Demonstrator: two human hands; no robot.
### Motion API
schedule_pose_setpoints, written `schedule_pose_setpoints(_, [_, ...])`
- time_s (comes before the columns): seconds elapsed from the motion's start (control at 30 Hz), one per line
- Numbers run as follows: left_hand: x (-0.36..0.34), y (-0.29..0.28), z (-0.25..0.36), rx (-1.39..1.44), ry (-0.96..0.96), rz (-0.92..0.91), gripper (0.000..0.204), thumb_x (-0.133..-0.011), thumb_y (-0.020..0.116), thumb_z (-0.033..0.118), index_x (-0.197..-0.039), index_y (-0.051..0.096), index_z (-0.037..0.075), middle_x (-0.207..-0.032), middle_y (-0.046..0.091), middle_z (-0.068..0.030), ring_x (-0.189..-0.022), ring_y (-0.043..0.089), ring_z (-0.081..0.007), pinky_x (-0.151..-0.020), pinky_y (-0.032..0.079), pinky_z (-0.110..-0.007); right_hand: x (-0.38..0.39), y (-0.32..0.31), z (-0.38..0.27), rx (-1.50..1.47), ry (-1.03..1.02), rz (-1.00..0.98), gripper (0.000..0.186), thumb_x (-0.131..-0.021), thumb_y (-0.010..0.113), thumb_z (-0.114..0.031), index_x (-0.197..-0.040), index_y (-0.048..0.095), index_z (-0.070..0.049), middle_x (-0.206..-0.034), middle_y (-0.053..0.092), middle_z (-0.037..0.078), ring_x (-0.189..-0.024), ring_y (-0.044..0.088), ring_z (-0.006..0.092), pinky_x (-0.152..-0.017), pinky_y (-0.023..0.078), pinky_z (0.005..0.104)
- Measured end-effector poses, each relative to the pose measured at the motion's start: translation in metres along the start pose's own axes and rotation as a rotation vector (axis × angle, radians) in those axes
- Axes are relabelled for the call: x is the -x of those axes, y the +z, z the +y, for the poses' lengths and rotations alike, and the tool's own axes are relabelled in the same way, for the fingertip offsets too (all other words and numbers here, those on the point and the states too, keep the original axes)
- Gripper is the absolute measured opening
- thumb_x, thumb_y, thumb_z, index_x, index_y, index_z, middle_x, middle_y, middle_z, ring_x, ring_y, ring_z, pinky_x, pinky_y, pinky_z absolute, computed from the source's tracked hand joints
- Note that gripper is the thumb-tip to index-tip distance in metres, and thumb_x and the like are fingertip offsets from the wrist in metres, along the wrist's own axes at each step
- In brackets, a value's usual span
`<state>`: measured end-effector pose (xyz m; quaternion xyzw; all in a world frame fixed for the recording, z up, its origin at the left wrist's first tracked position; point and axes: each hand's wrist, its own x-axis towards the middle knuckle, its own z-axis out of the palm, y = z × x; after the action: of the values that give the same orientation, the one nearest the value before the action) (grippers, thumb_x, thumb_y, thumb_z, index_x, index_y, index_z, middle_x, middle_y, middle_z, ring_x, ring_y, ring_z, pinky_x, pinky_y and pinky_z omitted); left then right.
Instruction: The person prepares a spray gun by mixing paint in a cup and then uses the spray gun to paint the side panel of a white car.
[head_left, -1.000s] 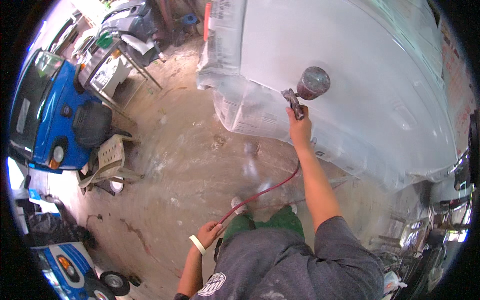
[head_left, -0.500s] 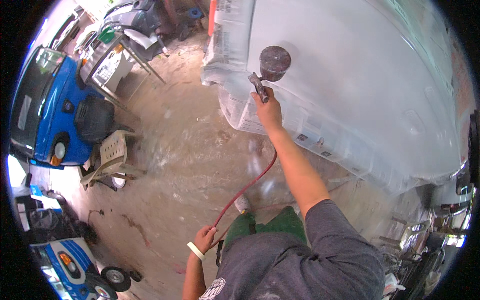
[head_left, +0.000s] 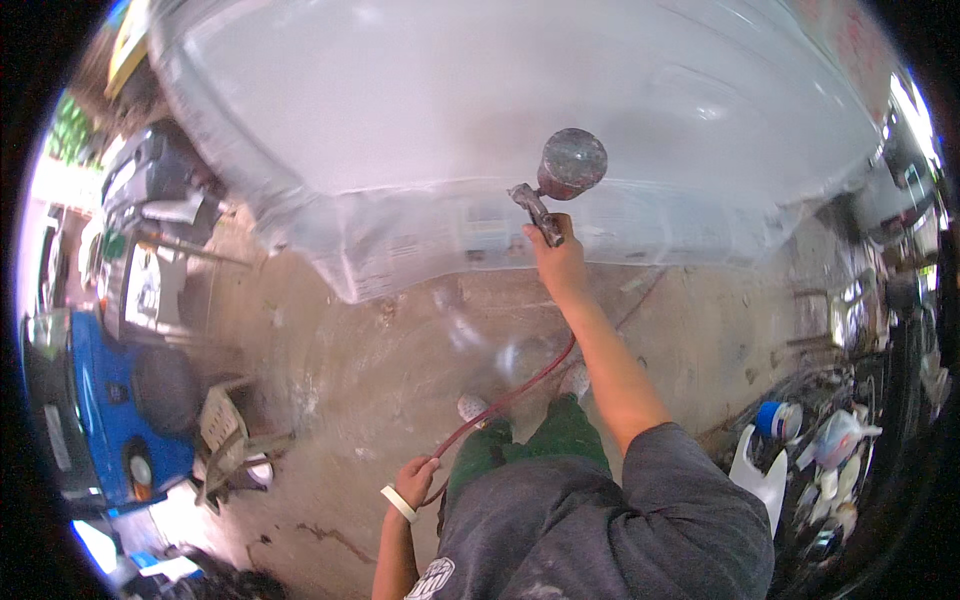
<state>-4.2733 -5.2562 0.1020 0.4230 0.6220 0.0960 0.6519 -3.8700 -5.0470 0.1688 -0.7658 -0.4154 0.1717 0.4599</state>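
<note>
My right hand (head_left: 560, 264) is wrapped round the handle of a paint spray gun (head_left: 537, 213), my arm stretched forward. The gun's round, paint-stained cup (head_left: 573, 165) sits on top, in front of a large pale grey-white vehicle panel (head_left: 400, 90). Along the panel's near edge hangs masking of newspaper and clear plastic (head_left: 490, 225). A red air hose (head_left: 505, 402) runs from beneath my right forearm down to my left hand (head_left: 414, 478), which is closed round it beside my hip. Whether the trigger is pressed is hidden by my fingers.
At left stand a blue vehicle (head_left: 130, 410), a beige plastic chair (head_left: 222, 430) and a metal-legged table (head_left: 195, 248). On the right lies a clutter of bags, a blue-and-white tin (head_left: 778, 419) and a white plastic piece (head_left: 757, 478). Concrete floor (head_left: 340, 370) lies around my feet.
My view has turned to the right, so the panel now spans the top. The spray gun points along its near edge, still in my right hand; my left hand keeps the hose.
</note>
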Motion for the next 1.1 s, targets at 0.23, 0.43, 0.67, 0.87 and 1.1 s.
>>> schedule_pose_setpoints(0.23, [-0.04, 0.091, 0.06, -0.223, 0.005, -0.216, 0.027, -0.094, 0.058, 0.027, -0.089, 0.068, 0.002, -0.06, 0.047, 0.0035, -0.056, 0.043, -0.0075, -0.052, 0.035, -0.026, -0.035, -0.159, 0.108, 0.087, 0.063, 0.202, 0.046, -0.09, 0.067, -0.045, -0.105, 0.053, -0.004, -0.08, 0.066, 0.02, -0.079, 0.066, 0.042, -0.067, 0.05, 0.048])
schedule_pose_setpoints(0.43, [-0.041, 0.199, 0.13, -0.254, -0.16, -0.331, 0.025, -0.095, 0.057, 0.028, -0.093, 0.067, 0.005, -0.061, 0.046, 0.0037, -0.056, 0.044, -0.0066, -0.051, 0.034, -0.025, -0.067, -0.292, 0.205, 0.036, 0.154, 0.376, 0.047, -0.09, 0.066, -0.046, -0.105, 0.055, -0.003, -0.083, 0.066, 0.02, -0.081, 0.065, 0.0425, -0.07, 0.049, 0.0476])
schedule_pose_setpoints(0.67, [-0.054, 0.3, 0.156, -0.315, -0.022, -0.391, 0.023, -0.096, 0.058, 0.028, -0.09, 0.065, 0.007, -0.062, 0.046, 0.0045, -0.052, 0.04, -0.0076, -0.05, 0.031, -0.024, -0.121, -0.42, 0.293, 0.019, 0.272, 0.537, 0.047, -0.09, 0.066, -0.045, -0.108, 0.056, -0.003, -0.085, 0.068, 0.019, -0.084, 0.066, 0.0399, -0.073, 0.048, 0.0473])
schedule_pose_setpoints(0.87, [-0.056, 0.367, 0.201, -0.426, -0.006, -0.488, 0.027, -0.097, 0.057, 0.029, -0.094, 0.066, 0.004, -0.07, 0.049, 0.0024, -0.067, 0.047, -0.0095, -0.062, 0.04, -0.026, -0.172, -0.501, 0.395, -0.037, 0.237, 0.731, 0.033, -0.089, 0.07, -0.036, -0.101, 0.057, -0.008, -0.071, 0.06, 0.002, -0.05, 0.053, 0.0119, -0.042, 0.042, 0.0291])
schedule_pose_setpoints(1.1, [-0.056, 0.404, 0.219, -0.517, -0.002, -0.485, 0.03, -0.098, 0.054, 0.032, -0.095, 0.065, 0.004, -0.074, 0.053, -0.0007, -0.071, 0.05, -0.0115, -0.066, 0.042, -0.028, -0.187, -0.529, 0.398, -0.048, 0.408, 0.741, 0.049, -0.09, 0.065, -0.049, -0.109, 0.055, -0.005, -0.076, 0.065, 0.015, -0.064, 0.067, 0.029, -0.052, 0.053, 0.0428])
